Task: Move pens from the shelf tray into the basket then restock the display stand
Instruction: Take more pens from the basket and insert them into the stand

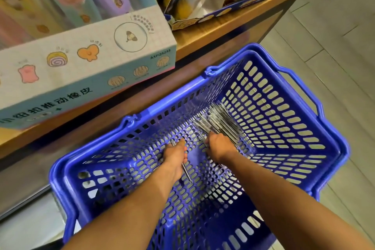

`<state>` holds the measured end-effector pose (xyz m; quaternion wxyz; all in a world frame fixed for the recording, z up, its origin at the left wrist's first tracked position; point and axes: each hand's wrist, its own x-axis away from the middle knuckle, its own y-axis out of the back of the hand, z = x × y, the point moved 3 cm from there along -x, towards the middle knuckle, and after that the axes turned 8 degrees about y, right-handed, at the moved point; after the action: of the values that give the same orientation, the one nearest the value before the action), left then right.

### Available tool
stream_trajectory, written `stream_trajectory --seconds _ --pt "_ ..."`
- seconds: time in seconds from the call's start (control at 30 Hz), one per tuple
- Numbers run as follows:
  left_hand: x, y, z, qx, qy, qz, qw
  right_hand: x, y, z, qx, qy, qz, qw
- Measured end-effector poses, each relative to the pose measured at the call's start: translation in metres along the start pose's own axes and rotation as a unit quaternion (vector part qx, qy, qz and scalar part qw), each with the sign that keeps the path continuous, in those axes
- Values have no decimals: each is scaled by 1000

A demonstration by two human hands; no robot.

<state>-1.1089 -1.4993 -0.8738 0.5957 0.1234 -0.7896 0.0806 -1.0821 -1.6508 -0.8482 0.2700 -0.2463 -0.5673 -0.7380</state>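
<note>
Deep in the basket (334, 148), the left hand (175, 157) grips one pen (186, 170); the right hand (220, 146) seemingly clutches the pens (220, 121) bundle near the far wall, gathering them for restocking.

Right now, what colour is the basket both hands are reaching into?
The basket is blue, with slotted walls; the head view shows it plainly.
</note>
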Motion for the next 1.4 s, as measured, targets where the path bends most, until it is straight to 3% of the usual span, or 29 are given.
stream_trajectory --seconds 0.27,0.33,0.43,0.53,0.67,0.77,0.97,1.17,1.3,1.4 --pt "-10 3 14 -21 17 -18 999 1 -16 13 17 23 14 999" --pt "-9 0 13 -15 14 -6 1000 0 -14 23 -79 64 -3 995" --pt "-5 -7 13 4 24 13 1000 1 -8 39 -207 128 32 969" --pt "-7 -7 14 12 31 17 999 -1 2 32 -253 102 24 962" --pt "-15 -3 15 30 38 -7 999 -4 17 4 -40 13 -119 992" --pt "-14 -4 14 45 41 -1 998 -10 6 3 77 15 -86 993" --pt "-11 -5 8 56 49 1 997 -27 -17 11 149 28 -45 987" --pt "-16 -5 4 45 36 16 998 -21 -13 17 -13 57 -28 998" --pt "-10 -19 4 127 57 83 987 -4 -12 40 -105 158 -7 982" --pt "-16 -18 7 136 67 43 988 6 -8 45 -110 215 23 970"
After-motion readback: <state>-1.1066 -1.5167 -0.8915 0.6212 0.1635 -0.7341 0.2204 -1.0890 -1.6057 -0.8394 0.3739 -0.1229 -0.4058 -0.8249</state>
